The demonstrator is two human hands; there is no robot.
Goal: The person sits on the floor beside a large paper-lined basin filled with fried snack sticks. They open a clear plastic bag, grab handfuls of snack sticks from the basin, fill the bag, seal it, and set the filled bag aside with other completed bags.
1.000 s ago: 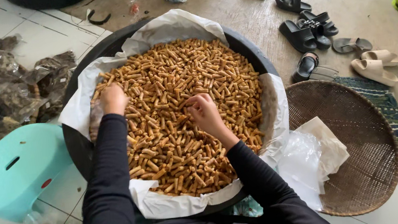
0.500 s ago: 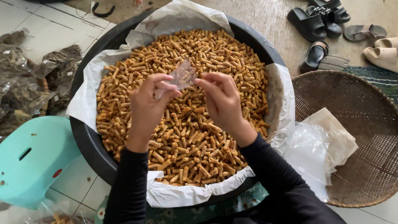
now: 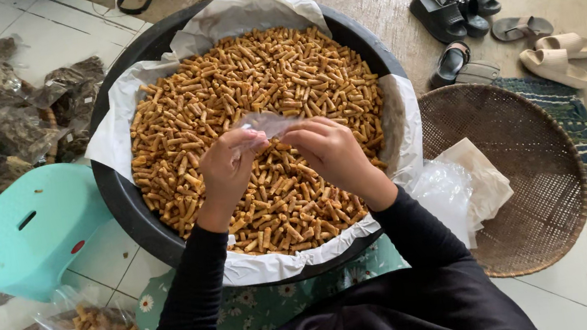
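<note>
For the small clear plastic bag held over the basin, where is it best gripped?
Grip the clear plastic bag at its upper edge, one side per hand, from above: it is thin and limp, and the left hand and right hand already pinch it there.

We note a thin, clear, glossy plastic bag pinched between our hands; matt, rough golden snack sticks; a crinkled white paper liner; a smooth black plastic basin; a coarse woven wicker tray; a smooth turquoise plastic stool
</note>
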